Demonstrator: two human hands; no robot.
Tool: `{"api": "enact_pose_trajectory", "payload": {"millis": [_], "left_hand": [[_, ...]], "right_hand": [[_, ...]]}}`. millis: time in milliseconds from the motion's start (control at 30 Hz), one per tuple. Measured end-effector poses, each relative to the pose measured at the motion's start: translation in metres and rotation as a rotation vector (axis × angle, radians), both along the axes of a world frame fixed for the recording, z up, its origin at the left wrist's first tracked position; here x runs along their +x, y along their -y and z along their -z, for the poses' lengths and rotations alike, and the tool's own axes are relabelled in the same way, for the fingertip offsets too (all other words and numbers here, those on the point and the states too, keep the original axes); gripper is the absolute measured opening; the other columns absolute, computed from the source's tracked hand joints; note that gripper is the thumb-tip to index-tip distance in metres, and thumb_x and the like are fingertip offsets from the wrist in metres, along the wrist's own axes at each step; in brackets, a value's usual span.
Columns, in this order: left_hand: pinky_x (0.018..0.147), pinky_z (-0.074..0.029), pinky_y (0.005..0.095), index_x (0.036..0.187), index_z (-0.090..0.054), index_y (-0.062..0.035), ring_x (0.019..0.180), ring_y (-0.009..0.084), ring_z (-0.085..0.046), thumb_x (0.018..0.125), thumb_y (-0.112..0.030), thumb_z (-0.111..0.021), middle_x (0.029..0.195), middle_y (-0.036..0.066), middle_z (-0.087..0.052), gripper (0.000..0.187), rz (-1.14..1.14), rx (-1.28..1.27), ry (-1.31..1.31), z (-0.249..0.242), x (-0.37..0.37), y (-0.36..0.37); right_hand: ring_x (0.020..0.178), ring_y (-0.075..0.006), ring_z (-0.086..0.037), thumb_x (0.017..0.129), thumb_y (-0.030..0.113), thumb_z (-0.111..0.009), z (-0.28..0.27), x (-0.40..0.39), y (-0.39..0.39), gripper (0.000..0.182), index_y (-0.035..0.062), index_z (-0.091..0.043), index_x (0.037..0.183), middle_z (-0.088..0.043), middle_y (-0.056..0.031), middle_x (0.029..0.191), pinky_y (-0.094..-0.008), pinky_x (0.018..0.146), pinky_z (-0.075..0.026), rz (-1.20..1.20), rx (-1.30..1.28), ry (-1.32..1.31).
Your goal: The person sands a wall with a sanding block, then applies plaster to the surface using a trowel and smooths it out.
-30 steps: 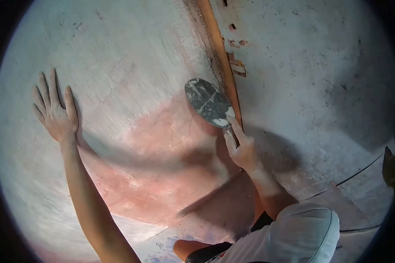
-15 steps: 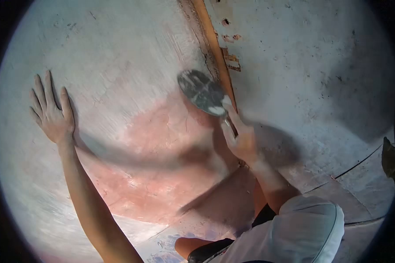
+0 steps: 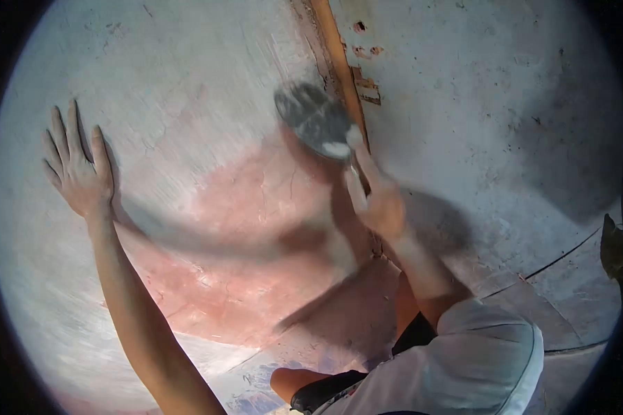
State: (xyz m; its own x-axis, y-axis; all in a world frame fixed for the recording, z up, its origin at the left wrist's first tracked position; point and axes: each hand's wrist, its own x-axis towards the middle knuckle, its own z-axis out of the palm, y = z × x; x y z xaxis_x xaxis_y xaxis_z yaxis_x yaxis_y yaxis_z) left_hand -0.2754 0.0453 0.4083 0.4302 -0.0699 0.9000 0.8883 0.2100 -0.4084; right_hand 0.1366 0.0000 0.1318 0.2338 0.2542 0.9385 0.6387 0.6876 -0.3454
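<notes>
My left hand [image 3: 83, 176] lies flat against the whitish wall [image 3: 166, 83], fingers spread, with nothing held. My right hand [image 3: 383, 200] is closed round the handle of an oval, dark grey paddle-shaped tool [image 3: 310, 117]. Whitish streaks mark the tool's flat face, and a pale patch sits where it meets the handle. In this view its outer end overlaps the wall beside the brown wooden strip [image 3: 340, 62]. Below the tool spreads a reddish-pink patch [image 3: 235, 187] of wall, crossed by the shadow of an arm. Motion blurs the tool slightly.
Right of the strip is another pale, worn wall [image 3: 457, 90], chipped and holed near the strip. Cracked flooring [image 3: 567, 304] runs along the lower right. My knee [image 3: 294, 382] and light sleeve [image 3: 477, 353] show at the bottom. A dark leaf-like thing [image 3: 614, 249] stands at the right edge.
My right hand and the paddle-shaped tool have moved up and slightly left along the wall. My left hand still rests flat, and the whole view has shifted a little.
</notes>
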Motion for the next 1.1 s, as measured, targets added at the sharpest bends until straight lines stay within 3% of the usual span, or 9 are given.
{"api": "enact_pose_trajectory", "payload": {"millis": [33,133,267,333,367,567,600,900,1100], "left_hand": [[0.134,-0.017,0.0615,0.171,-0.035,-0.043,0.166,0.0327,-0.026,0.111,-0.06,-0.042,0.181,-0.006,-0.028,0.062,0.002,-0.011,0.001,0.0,0.0,0.0],[0.134,-0.016,0.062,0.171,-0.034,-0.0428,0.167,0.033,-0.026,0.111,-0.057,-0.043,0.181,-0.006,-0.028,0.062,0.0,0.002,0.005,0.0,0.001,0.001],[0.134,-0.013,0.0612,0.172,-0.031,-0.0451,0.167,0.0308,-0.024,0.113,-0.059,-0.039,0.182,-0.006,-0.026,0.061,0.032,0.025,-0.044,0.001,0.003,0.001],[0.134,-0.013,0.0608,0.172,-0.031,-0.0446,0.167,0.0303,-0.024,0.113,-0.059,-0.039,0.182,-0.006,-0.026,0.062,0.02,0.026,-0.028,0.0,0.003,0.001],[0.134,-0.013,0.0608,0.172,-0.031,-0.0446,0.167,0.0303,-0.024,0.113,-0.059,-0.039,0.182,-0.006,-0.026,0.062,0.018,0.036,-0.025,-0.001,0.003,0.0],[0.134,-0.015,0.0623,0.172,-0.032,-0.0437,0.166,0.0319,-0.026,0.111,-0.059,-0.042,0.181,-0.007,-0.028,0.064,0.007,0.009,-0.005,0.0,0.001,0.0],[0.134,-0.015,0.0623,0.172,-0.032,-0.0437,0.166,0.0319,-0.026,0.111,-0.059,-0.042,0.181,-0.007,-0.028,0.064,0.008,0.005,-0.003,0.002,0.002,0.001],[0.134,-0.014,0.0618,0.172,-0.032,-0.0446,0.167,0.0316,-0.026,0.111,-0.059,-0.042,0.181,-0.007,-0.028,0.064,0.0,0.021,-0.019,-0.001,-0.002,-0.001],[0.135,-0.014,0.061,0.171,-0.032,-0.0451,0.167,0.0311,-0.025,0.11,-0.061,-0.041,0.181,-0.007,-0.028,0.064,0.043,0.06,-0.049,0.0,0.0,-0.004]], "right_hand": [[0.091,-0.0503,-0.072,0.105,0.015,-0.064,-0.023,0.004,0.002,0.06,0.0104,-0.049,0.162,-0.072,-0.0266,0.124,-0.0536,0.077,-0.058,-0.068,-0.194,-0.009],[0.093,-0.053,-0.069,0.106,0.017,-0.062,-0.084,0.012,-0.015,0.058,0.0114,-0.048,0.162,-0.071,-0.0271,0.125,-0.0558,0.077,-0.057,-0.116,-0.133,0.014],[0.095,-0.0523,-0.071,0.105,0.013,-0.063,-0.04,0.007,-0.005,0.057,0.0091,-0.05,0.16,-0.071,-0.0289,0.127,-0.0557,0.081,-0.058,-0.096,-0.247,0.012],[0.102,-0.0512,-0.072,0.103,0.009,-0.065,0.007,0.001,0.0,0.057,0.0081,-0.052,0.159,-0.07,-0.0279,0.133,-0.0539,0.086,-0.059,-0.009,-0.06,0.009],[0.107,-0.0512,-0.072,0.102,0.005,-0.065,0.023,-0.004,0.021,0.058,0.0072,-0.054,0.158,-0.069,-0.0281,0.136,-0.0516,0.09,-0.059,-0.117,-0.326,-0.077],[0.095,-0.0537,-0.069,0.106,0.018,-0.062,-0.075,0.003,-0.012,0.057,0.0095,-0.049,0.161,-0.07,-0.0318,0.125,-0.057,0.078,-0.057,-0.059,-0.216,0.024],[0.09,-0.0538,-0.068,0.106,0.016,-0.062,-0.088,0.003,-0.025,0.057,0.0098,-0.049,0.161,-0.071,-0.0309,0.118,-0.0585,0.075,-0.055,-0.1,-0.021,0.025],[0.09,-0.0488,-0.074,0.102,0.01,-0.069,0.04,-0.012,0.027,0.054,0.0115,-0.06,0.155,-0.076,-0.0274,0.099,-0.0507,0.076,-0.061,-0.143,-0.333,-0.11],[0.092,-0.0528,-0.07,0.105,0.016,-0.064,-0.072,0.006,0.001,0.057,0.0094,-0.05,0.16,-0.072,-0.0279,0.123,-0.057,0.078,-0.057,-0.066,-0.223,0.038]]}}
